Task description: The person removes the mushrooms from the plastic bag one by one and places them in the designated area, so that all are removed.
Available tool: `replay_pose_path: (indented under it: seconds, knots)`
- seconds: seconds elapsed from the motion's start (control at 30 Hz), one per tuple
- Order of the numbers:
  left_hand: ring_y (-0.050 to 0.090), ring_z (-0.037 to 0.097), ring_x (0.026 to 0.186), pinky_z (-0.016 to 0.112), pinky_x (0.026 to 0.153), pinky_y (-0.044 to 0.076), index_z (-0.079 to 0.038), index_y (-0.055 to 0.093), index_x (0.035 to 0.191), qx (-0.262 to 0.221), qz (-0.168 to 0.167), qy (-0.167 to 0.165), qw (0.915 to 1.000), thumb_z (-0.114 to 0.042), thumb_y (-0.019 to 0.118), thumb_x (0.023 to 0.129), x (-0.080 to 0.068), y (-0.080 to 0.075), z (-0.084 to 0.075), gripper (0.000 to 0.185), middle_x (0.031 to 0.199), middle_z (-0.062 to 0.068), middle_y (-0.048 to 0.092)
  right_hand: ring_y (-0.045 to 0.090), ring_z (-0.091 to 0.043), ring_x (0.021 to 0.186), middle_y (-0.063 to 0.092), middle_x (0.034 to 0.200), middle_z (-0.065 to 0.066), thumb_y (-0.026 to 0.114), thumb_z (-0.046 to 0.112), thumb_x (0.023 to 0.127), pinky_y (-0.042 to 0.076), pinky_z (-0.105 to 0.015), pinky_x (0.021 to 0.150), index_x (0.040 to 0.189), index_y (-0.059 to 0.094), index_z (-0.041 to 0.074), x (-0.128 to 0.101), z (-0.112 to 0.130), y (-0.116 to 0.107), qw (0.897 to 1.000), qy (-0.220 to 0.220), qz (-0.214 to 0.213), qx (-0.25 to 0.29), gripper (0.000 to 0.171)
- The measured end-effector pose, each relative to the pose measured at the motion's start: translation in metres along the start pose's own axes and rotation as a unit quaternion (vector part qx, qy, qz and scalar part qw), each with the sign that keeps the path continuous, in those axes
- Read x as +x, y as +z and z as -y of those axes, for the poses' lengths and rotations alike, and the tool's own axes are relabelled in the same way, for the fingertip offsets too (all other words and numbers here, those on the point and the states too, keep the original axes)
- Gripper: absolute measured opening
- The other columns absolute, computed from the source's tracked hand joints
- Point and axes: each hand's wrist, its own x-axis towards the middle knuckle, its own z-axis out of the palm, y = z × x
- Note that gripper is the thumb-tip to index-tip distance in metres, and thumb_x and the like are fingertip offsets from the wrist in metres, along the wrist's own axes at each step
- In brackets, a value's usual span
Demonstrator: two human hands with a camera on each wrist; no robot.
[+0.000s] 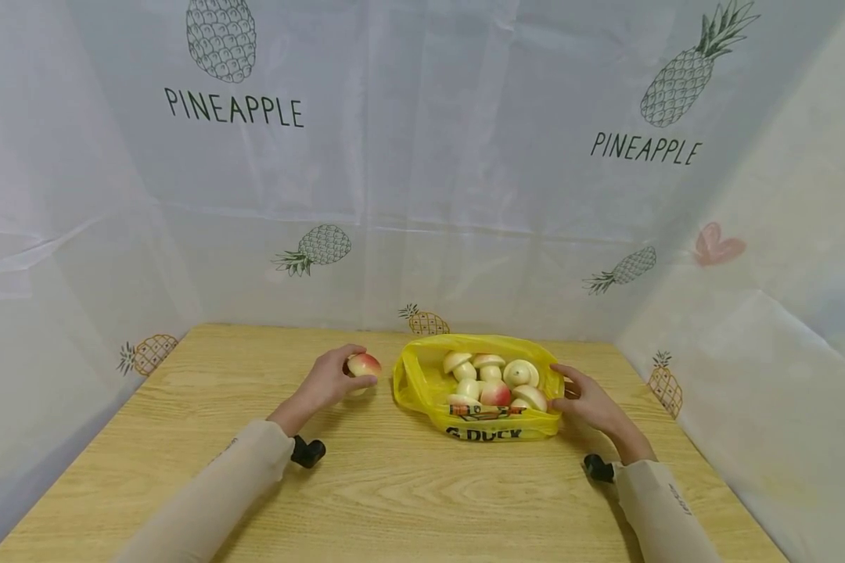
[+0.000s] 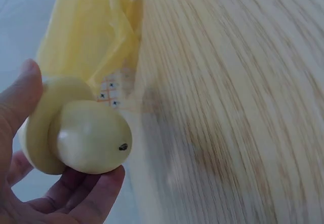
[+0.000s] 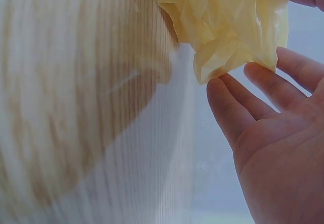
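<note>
Head view, nearest first: two beige sleeves point(image 1: 211, 485) come in over the wooden worktop point(image 1: 394, 500), a small black wrist mount under each. Past them, the left hand point(image 1: 327, 383) holds a toy mushroom point(image 1: 363, 365) just left of a yellow bag point(image 1: 479, 426). From this view the mushroom looks red and cream. The left wrist view shows it as a pale cream cap and a rounded stem point(image 2: 91, 135). The thumb point(image 2: 20, 100) presses one side, and the curled fingers point(image 2: 93, 196) cup it from below, so it sits between thumb and fingertips, lifted clear of the worktop. The bag point(image 2: 91, 31) lies just beyond it.

The right hand point(image 1: 591, 403) rests at the bag's right edge. In the right wrist view its fingers point(image 3: 230, 107) are straight and slightly spread, the palm open, with a crumpled fold of the bag point(image 3: 228, 26) just above the fingertips. Whether they touch the plastic cannot be told from there. In the head view the hand lies against the bag's side.

Inside the bag's open mouth lie more cream mushrooms point(image 1: 489, 367) and a reddish one point(image 1: 496, 393). Behind the worktop hangs a white sheet point(image 1: 422, 195) printed with pineapples and the word PINEAPPLE.
</note>
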Motion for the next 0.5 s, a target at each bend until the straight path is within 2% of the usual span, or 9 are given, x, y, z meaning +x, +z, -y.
replay_pose_path:
  seconds: [0.23,0.37,0.5]
  knots:
    - [0.051,0.020,0.080,0.032,0.067,0.048,-0.005,0.055,0.131,0.047,0.034,0.006,0.9983,-0.028,0.079,0.080,0.0008,0.0008,0.0023,0.061,0.105,0.013,0.048,0.035,-0.051,0.129,0.026,0.150,-0.028,0.071,0.023,0.086,0.040,-0.057,0.097,0.150,0.026,0.003,-0.0015,0.0024,0.0002,1.000,-0.003,0.000,0.007,0.080]
    - [0.052,0.019,0.083,0.033,0.070,0.049,-0.003,0.056,0.129,0.079,0.052,0.015,0.9954,-0.030,0.078,0.081,0.0025,0.0027,0.0059,0.060,0.107,0.010,0.051,0.035,-0.051,0.129,0.025,0.150,-0.028,0.071,0.023,0.086,0.040,-0.057,0.097,0.149,0.027,0.002,-0.0015,0.0021,0.0003,1.000,-0.003,0.001,0.008,0.079]
    - [0.053,0.019,0.086,0.034,0.073,0.049,-0.006,0.056,0.130,0.104,0.073,0.032,0.9914,-0.030,0.076,0.083,0.0039,0.0041,0.0078,0.057,0.109,0.008,0.054,0.034,-0.051,0.129,0.027,0.149,-0.028,0.071,0.024,0.086,0.040,-0.057,0.097,0.149,0.028,0.003,-0.0002,0.0002,0.0007,1.000,0.003,-0.001,0.003,0.080]
